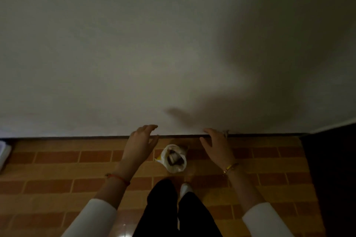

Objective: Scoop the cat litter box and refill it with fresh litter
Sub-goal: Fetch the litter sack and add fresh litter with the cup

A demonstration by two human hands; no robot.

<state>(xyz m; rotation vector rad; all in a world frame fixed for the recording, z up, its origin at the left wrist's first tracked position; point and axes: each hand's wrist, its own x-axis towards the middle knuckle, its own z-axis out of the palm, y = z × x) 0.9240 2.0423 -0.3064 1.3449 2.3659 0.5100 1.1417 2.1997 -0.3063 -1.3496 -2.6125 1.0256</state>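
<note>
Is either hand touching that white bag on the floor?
Apart. The head view shows tiled floor between the white bag and both the left hand and right hand, which are spread open.

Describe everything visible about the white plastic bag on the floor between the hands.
The small white plastic bag sits on the brick-patterned orange tile floor, close to the base of the pale wall. Its mouth gapes open upward, showing dark lumpy contents too dim to identify. A yellow patch shows at its left edge. Thin, crumpled film. Neither open hand touches it; it lies just ahead of the person's feet.
</note>
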